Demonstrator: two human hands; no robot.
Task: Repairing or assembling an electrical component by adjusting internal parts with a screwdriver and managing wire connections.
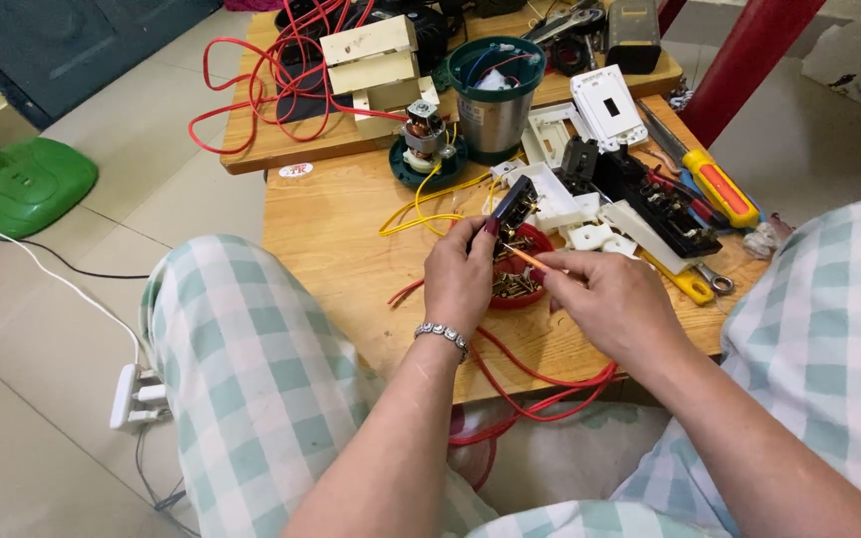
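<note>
My left hand (458,279) holds a small black electrical part (513,202) upright over a red bowl (535,289) filled with several brass screws. My right hand (610,299) grips a thin orange-handled screwdriver (528,260), its tip pointing left at the base of the black part. Both hands hover just above the low wooden table (341,249). Yellow wires (421,214) run from the black part towards a small electric motor (425,134).
White and black socket parts (605,204), a yellow-and-red screwdriver (719,187), a spanner (715,281), a steel cup with a green rim (495,95), red cables (271,75) and cream boxes (371,60) crowd the table. A white power strip (132,397) lies on the floor at left.
</note>
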